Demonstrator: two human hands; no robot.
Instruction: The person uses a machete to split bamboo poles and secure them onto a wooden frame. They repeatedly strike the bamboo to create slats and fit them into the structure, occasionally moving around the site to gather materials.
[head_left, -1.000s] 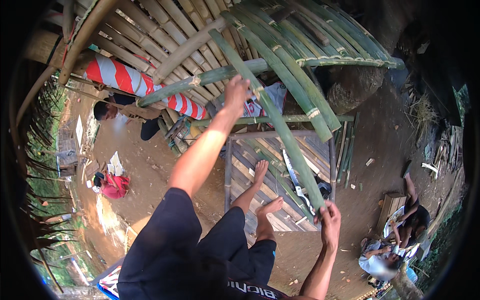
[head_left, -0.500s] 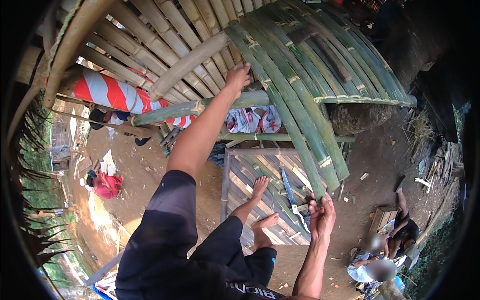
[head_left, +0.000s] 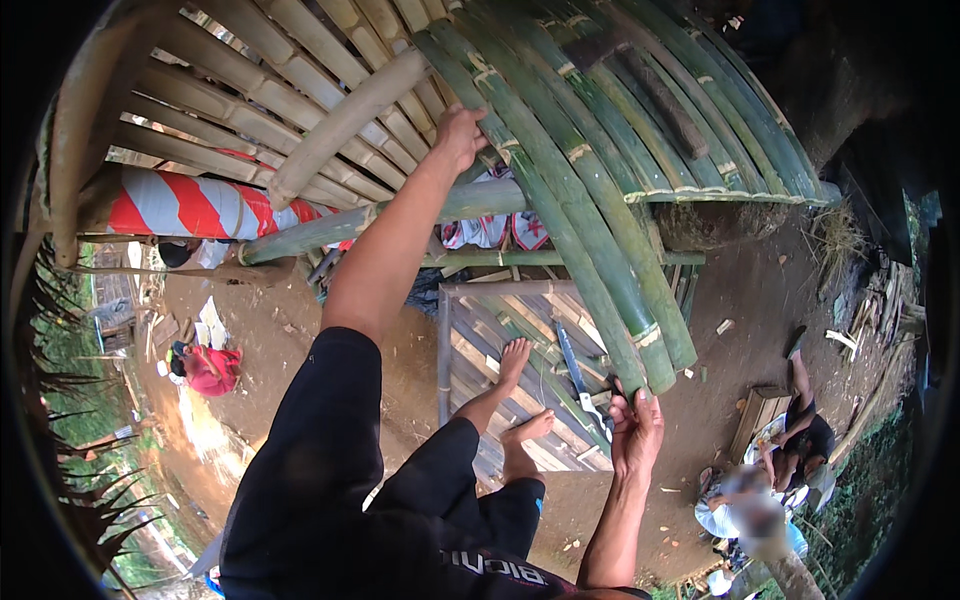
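A long green split-bamboo slat (head_left: 565,235) lies at the left edge of a row of similar slats (head_left: 640,290). My left hand (head_left: 460,138) is at its far part, fingers closed around its left edge; the fingertips are partly hidden. At its near end, my right hand (head_left: 637,432) pinches the slat between thumb and fingers. A dark hammer (head_left: 665,110) with a wooden handle rests on the slats farther up. Below, a handsaw (head_left: 572,365) with a white handle lies on a slatted bamboo platform (head_left: 445,345), beside my bare feet.
A thick green bamboo pole (head_left: 400,207) runs under the slats. Pale bamboo slats (head_left: 270,80) and a red-and-white wrapped post (head_left: 190,205) are at upper left. A person in red (head_left: 212,368) is on the ground at left; others (head_left: 805,440) sit at lower right.
The whole view has shifted slightly. The slat's near end sits closer to the neighbouring slat. Both hands keep their hold on the slat.
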